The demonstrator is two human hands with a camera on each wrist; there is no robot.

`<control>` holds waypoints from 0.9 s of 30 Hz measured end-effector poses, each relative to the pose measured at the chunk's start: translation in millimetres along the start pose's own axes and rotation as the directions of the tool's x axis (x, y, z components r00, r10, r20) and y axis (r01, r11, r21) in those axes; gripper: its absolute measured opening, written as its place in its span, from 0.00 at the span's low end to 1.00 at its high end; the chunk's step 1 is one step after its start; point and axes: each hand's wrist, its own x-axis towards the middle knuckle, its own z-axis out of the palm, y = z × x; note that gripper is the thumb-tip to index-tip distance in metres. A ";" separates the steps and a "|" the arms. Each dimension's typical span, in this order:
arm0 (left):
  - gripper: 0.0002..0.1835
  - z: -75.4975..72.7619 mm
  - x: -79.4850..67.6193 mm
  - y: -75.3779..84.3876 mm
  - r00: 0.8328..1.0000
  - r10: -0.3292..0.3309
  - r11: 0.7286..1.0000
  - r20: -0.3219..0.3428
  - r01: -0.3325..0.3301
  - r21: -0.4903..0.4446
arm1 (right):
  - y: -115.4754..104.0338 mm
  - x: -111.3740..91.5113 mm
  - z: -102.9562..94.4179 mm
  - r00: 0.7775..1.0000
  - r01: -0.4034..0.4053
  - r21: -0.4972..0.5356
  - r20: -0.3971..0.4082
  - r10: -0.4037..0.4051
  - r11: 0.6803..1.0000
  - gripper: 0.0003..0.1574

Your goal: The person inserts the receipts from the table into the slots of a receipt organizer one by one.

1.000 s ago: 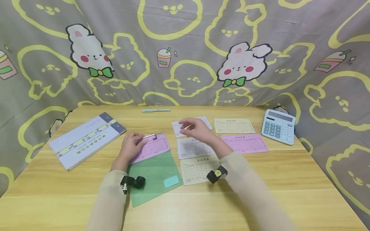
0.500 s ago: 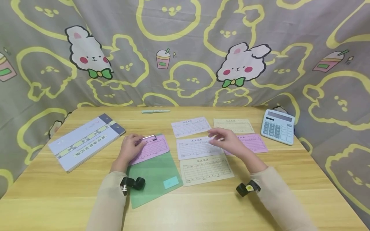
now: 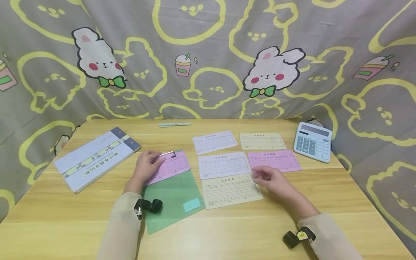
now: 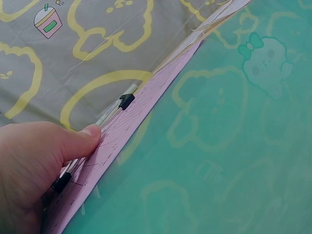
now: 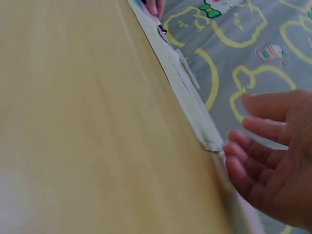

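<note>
On the left half of the table lies a green clip folder (image 3: 172, 202) with a blue label. A pink printed form (image 3: 177, 166) lies on its upper part, under a metal clip (image 3: 168, 155). My left hand (image 3: 146, 167) holds the clip's left part; in the left wrist view the thumb (image 4: 90, 139) lies on its bar, other fingers hidden. Over the top right corner of a cream form (image 3: 230, 193), my right hand (image 3: 274, 182) hovers with loosely bent fingers and nothing between them. Above that form lies a pale lilac form (image 3: 224, 165).
Farther back are another lilac form (image 3: 214, 142), a cream form (image 3: 263, 141) and a pink form (image 3: 276, 161). A light blue calculator (image 3: 313, 141) lies at the right, a banded white booklet (image 3: 97, 159) at the left. A pale pen (image 3: 174, 124) lies near the curtain (image 3: 208, 57).
My right hand has moved right and toward me, away from above the back lilac form and past the middle one, leaving both uncovered. The left hand stays on the clip.
</note>
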 end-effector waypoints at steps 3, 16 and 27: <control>0.17 -0.4 -0.6 0.4 1.000 -0.010 1.000 0.003 0.010 -0.005 | -0.2 -5.0 0.9 1.000 0.022 -0.022 0.014 -0.022 1.000 0.23; 0.18 -1.7 0.5 3.2 0.999 -0.030 0.999 0.024 0.031 -0.022 | 15.0 -6.3 0.8 0.988 0.138 -0.280 0.107 -0.112 0.950 0.31; 0.17 -2.4 0.0 2.3 0.999 -0.039 0.999 0.017 0.039 -0.022 | 14.7 -6.4 2.0 0.985 0.157 -0.351 0.128 -0.118 0.923 0.29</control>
